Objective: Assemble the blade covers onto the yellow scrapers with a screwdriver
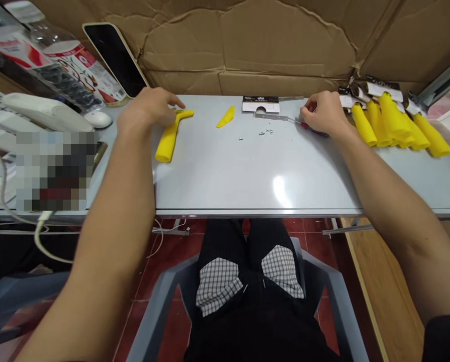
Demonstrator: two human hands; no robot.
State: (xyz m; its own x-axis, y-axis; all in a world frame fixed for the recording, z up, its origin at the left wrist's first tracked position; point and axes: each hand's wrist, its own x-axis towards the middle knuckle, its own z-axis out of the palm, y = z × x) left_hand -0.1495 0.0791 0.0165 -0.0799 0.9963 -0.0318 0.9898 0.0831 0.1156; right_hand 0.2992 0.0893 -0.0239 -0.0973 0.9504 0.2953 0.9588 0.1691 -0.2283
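Observation:
My left hand [153, 109] reaches over the narrow upper end of a yellow hollow handle piece [167, 142] lying on the table. Its fingers are apart, and the index finger stretches out by that end. Curled at the back right, my right hand [324, 113] is closed over the dark red-and-black handle of a screwdriver [315, 130]; the palm hides part of it. Left of this hand lies a thin metal blade piece [270, 116], close to a black-and-white card [260, 104]. A small pointed yellow piece [226, 117] and several tiny screws [261, 133] rest between my hands.
Several yellow handles with packaging cards [394, 120] are piled at the right. Cardboard [262, 45] walls the back. On the left stand a phone [115, 58], plastic bottles [85, 70], a white mouse [97, 119] and cables. The table's front edge [255, 212] lies above my lap.

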